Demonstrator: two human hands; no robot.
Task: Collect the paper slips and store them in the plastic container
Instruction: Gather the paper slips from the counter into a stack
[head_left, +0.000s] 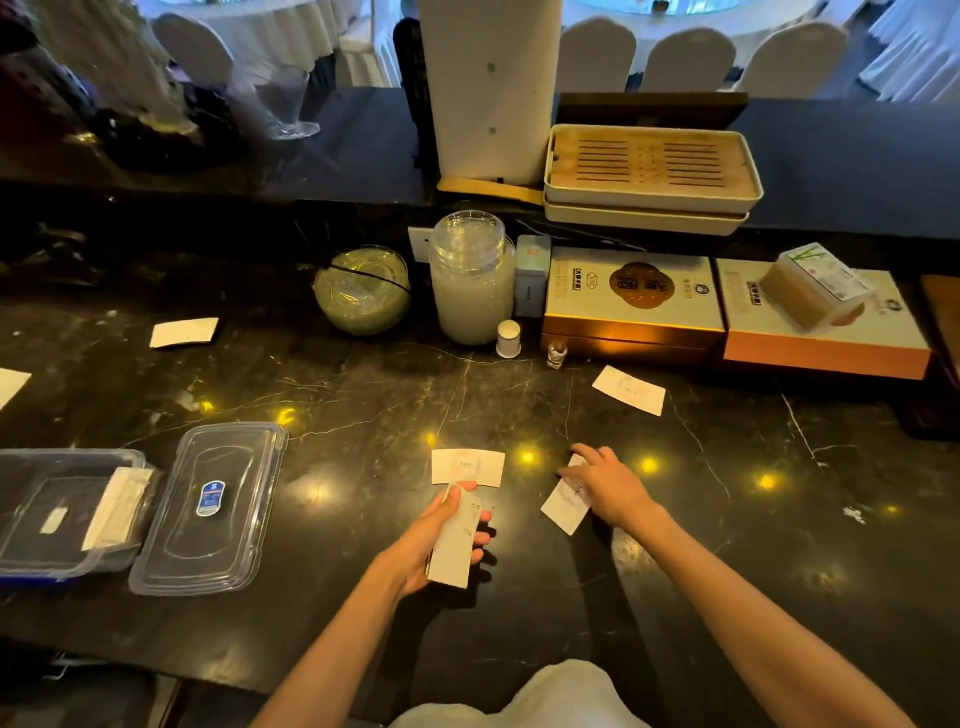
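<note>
White paper slips lie scattered on a black marble counter (363, 597). My left hand (441, 540) grips a small stack of slips (454, 545). Just beyond its thumb lies another slip (467, 466) flat on the counter. My right hand (608, 486) rests its fingers on a slip (566, 501) lying on the counter. More slips lie at the right (628, 389), the far left (183, 332) and the left edge (10, 384). The clear plastic container (67, 512) stands open at the left with some slips inside, its lid (208, 509) beside it.
Along the back stand a glass jar (470, 280), a round glass bowl (362, 291), a small white cup (508, 338), gift boxes (631, 306) and stacked trays (649, 171). A white cloth (519, 701) lies at the near edge.
</note>
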